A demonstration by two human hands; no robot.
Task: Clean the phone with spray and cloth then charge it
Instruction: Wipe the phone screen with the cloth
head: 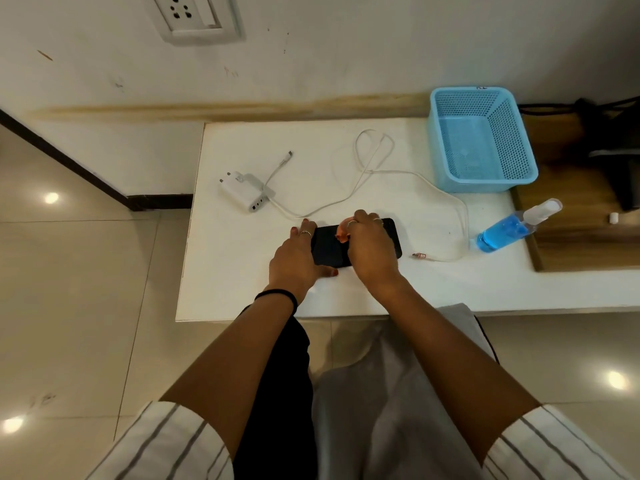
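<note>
A black phone lies flat on the white table, long side left to right. My left hand grips its left end, fingers over the far edge and thumb on the near edge. My right hand is closed on a small pink cloth and presses it on the phone's screen. A white charger plug lies further back, and its white cable loops over the table. A spray bottle of blue liquid lies on its side at the right.
An empty blue plastic basket stands at the back right of the table. A wall socket is on the wall above. One cable end lies just right of the phone. The table's front edge is close to my knees.
</note>
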